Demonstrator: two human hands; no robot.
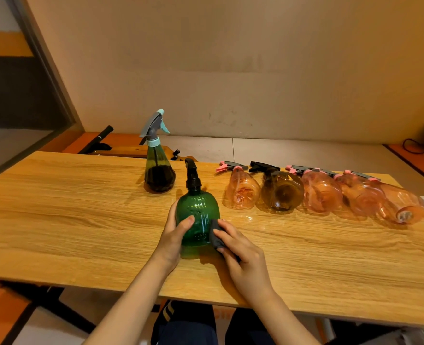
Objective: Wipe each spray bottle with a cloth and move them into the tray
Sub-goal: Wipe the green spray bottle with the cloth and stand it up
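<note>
You are steadying the round, translucent green plastic spray bottle (198,220) with your left hand (174,236), fingers and thumb curling round its left flank, while your right hand (241,247) is pinching a small folded dark grey cloth (216,236) and pressing it against the bottle's lower right side. The bottle is sitting on the pale wood-grain table (69,220), near the front edge, its long axis tilting away from you so the black trigger head (192,174) is pointing up and toward the wall. That axis is what the next stroke seems to depend on: the unwiped upper shoulder and neck are lying beyond and above the cloth, so your right hand is the nearer one to sweep upward along the body. To the right, well apart from your grip, five bottles are lying on their sides in a row: four pink translucent bottles (242,192) and one amber bottle (282,190) among them. A dark green conical bottle with a teal trigger (159,168) is standing upright behind and to the left. No tray is plainly showing here.
</note>
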